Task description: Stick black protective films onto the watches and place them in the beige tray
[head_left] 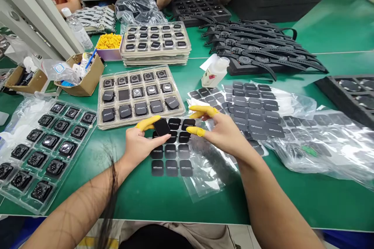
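Note:
Between thumb and yellow-cotted fingers, my left hand [139, 140] grips a square black watch case [161, 127], its dark screen side up. My right hand [217, 126] has yellow finger cots too; its thumb and fingers are apart at the upper right corner of a sheet of black film stickers [172, 151]. Whether a sticker is between those fingertips cannot be made out. The sheet lies on clear plastic under both hands. Just behind is a beige tray [140, 120] of watch cases, several topped with black film, with one pocket showing no watch.
At left lies a clear tray [62, 155] of watch cases. More sticker sheets [254, 109] and plastic bags [327, 151] spread at right. A white bottle [215, 73], stacked trays [156, 57], a box of yellow finger cots [109, 42] and black-strapped watches [257, 46] stand behind. Two people sit opposite.

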`<move>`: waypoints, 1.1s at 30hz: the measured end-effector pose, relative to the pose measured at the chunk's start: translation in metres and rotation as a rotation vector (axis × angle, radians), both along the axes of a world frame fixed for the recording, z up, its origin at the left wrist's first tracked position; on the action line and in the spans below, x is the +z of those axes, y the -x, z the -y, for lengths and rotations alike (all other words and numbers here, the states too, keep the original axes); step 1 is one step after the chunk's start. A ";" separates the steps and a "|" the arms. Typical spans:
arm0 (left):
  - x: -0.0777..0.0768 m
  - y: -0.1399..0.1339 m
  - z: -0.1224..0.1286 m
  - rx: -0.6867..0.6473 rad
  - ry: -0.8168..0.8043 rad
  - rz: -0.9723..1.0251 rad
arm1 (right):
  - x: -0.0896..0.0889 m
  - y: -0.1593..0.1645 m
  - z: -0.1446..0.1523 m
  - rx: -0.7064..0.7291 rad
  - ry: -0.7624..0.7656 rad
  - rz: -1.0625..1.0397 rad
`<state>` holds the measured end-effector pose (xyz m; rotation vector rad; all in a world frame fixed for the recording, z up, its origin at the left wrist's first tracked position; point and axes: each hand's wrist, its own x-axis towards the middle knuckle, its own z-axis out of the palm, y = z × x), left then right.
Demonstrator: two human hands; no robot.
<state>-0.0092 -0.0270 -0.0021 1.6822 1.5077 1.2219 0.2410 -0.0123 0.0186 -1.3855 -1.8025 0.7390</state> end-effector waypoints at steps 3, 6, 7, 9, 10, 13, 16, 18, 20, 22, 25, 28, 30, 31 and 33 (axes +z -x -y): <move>0.005 0.000 -0.002 -0.037 -0.001 0.011 | -0.002 0.006 0.002 -0.067 0.079 -0.179; 0.008 0.000 -0.002 -0.086 0.007 0.025 | -0.005 0.013 0.000 -0.138 0.084 -0.211; 0.008 0.001 -0.002 -0.088 0.009 0.026 | -0.005 0.014 0.000 -0.155 0.089 -0.199; 0.008 0.001 -0.002 -0.077 0.017 0.024 | -0.006 0.016 -0.001 -0.171 0.098 -0.185; 0.007 0.001 -0.002 -0.070 0.028 0.029 | -0.006 0.016 0.000 -0.174 0.101 -0.195; 0.006 0.001 -0.002 -0.079 0.096 0.117 | -0.010 0.018 0.000 -0.170 0.084 -0.269; 0.005 -0.001 -0.004 -0.125 0.192 0.310 | -0.015 0.016 -0.005 -0.130 0.041 -0.385; 0.004 -0.002 -0.005 -0.158 0.239 0.389 | -0.014 0.008 -0.009 -0.070 0.031 -0.484; 0.002 -0.003 -0.003 -0.185 0.264 0.385 | -0.008 -0.005 -0.011 -0.038 0.047 -0.599; 0.000 -0.003 -0.001 -0.215 0.276 0.323 | 0.002 -0.014 -0.009 -0.057 0.089 -0.718; -0.001 -0.001 0.002 -0.292 0.267 0.182 | 0.016 -0.006 0.003 -0.115 0.211 -0.760; 0.001 -0.001 0.002 -0.350 0.216 0.045 | 0.018 0.023 0.015 -0.124 0.388 -0.664; 0.003 -0.001 0.002 -0.355 0.198 -0.002 | 0.014 0.041 0.020 -0.116 0.485 -0.647; 0.003 -0.001 0.001 -0.353 0.200 -0.017 | 0.011 0.047 0.021 -0.118 0.523 -0.650; 0.005 -0.001 0.001 -0.353 0.201 -0.049 | 0.005 0.052 0.021 -0.121 0.579 -0.657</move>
